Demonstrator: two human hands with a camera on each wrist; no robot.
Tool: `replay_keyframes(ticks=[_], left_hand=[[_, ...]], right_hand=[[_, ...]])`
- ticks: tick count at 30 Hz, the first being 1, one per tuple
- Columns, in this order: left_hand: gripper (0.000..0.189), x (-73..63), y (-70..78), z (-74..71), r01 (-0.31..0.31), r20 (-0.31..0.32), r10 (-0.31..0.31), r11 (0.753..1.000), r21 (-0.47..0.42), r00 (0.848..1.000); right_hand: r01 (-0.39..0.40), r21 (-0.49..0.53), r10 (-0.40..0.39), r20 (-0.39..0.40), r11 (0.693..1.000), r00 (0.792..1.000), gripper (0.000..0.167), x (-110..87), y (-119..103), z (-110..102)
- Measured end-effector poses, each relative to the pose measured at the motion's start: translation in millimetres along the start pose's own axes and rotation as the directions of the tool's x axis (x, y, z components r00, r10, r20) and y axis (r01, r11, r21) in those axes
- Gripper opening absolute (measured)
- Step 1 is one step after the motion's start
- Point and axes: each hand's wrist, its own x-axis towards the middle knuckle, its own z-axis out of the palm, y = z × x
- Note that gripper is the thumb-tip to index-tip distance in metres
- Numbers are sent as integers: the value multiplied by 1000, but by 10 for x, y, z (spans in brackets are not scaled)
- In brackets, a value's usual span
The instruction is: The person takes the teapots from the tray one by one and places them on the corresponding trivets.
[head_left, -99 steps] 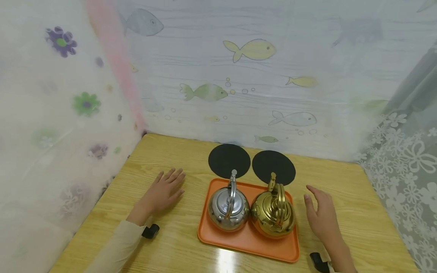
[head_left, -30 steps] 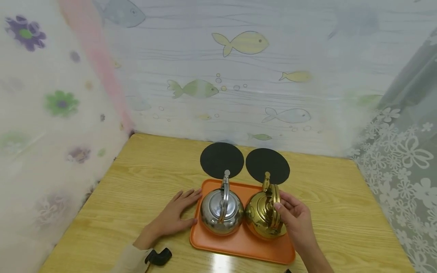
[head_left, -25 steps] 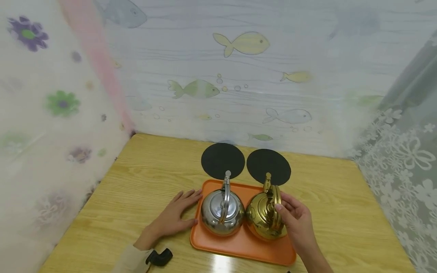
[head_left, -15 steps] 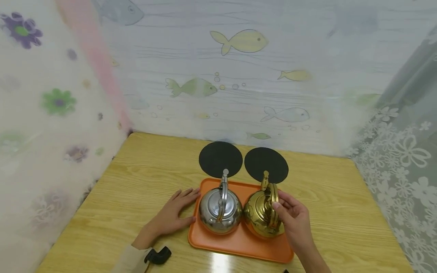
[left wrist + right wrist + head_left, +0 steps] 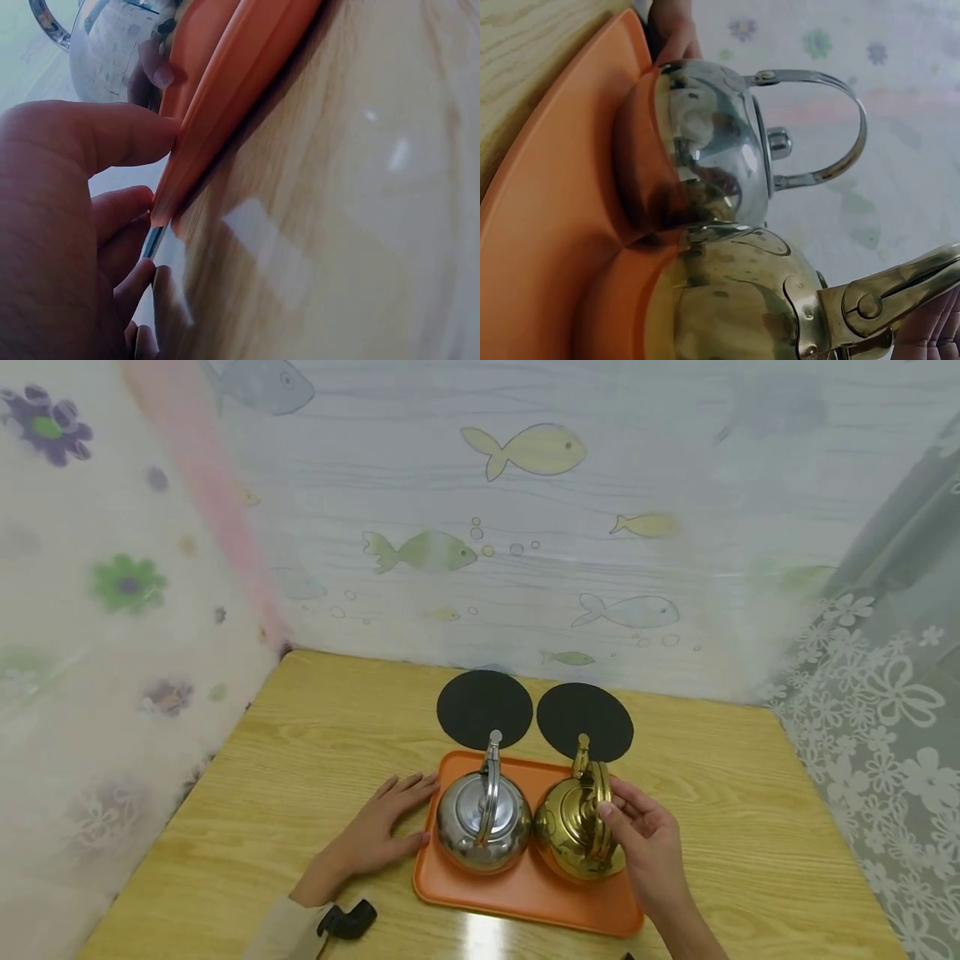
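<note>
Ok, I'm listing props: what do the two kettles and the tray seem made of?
Silver kettle: polished metal, perhaps stainless steel; it mirrors its surroundings. Gold kettle: shiny gold-coloured metal with clear reflections; solid brass or plating, can't tell. Tray: probably smooth plastic, given its even orange colour and rounded, moulded-looking rim.

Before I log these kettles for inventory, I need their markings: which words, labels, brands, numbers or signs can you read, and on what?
None can be read anywhere in these views.
No lettering shows on the visible sides of the silver kettle or the gold kettle; their undersides are hidden.
The orange tray looks plain.
The wall sheet shows fish and bubble drawings, no text.
</note>
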Motion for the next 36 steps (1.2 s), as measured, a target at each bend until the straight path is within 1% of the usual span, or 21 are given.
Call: replay_keyframes(ticks=[3,8,13,18,24,27,31,36], left_hand=[[67,2,1,7,-5,-8,5,1000,3,1000],[66,-4,6,10,-15,-21,15,1000,15,1000],[66,-11,-3,6,-13,-19,14,1000,14,1000],[67,-17,-11,11,-12,-18,12,1000,14,1000],[68,12,3,23,-6,5,6,1000,8,1000],[68,19,7,22,-2,7,2,1000,-8,1000],[68,15,-4,27,7,10,-7,1000,-7,1000],[68,2,-13,11,9,11,-9,1000,-2,1000]], right_hand=[[8,-4,-8,-8,1000,1000,31,-12,-6,3],[34,27,-33,-11,999,999,34,-27,-7,5],[53,33,-53,-8,998,999,37,-34,-26,-5],[54,-2,-54,-7,999,998,35,-40,-76,-18],[75,-58,-77,-36,995,996,29,-42,-146,-57],[87,-57,-89,-31,995,996,29,-37,-162,-80],[115,-46,-116,-18,992,993,31,-23,-166,-105],[142,-71,-143,-9,987,990,28,-2,-194,-107]])
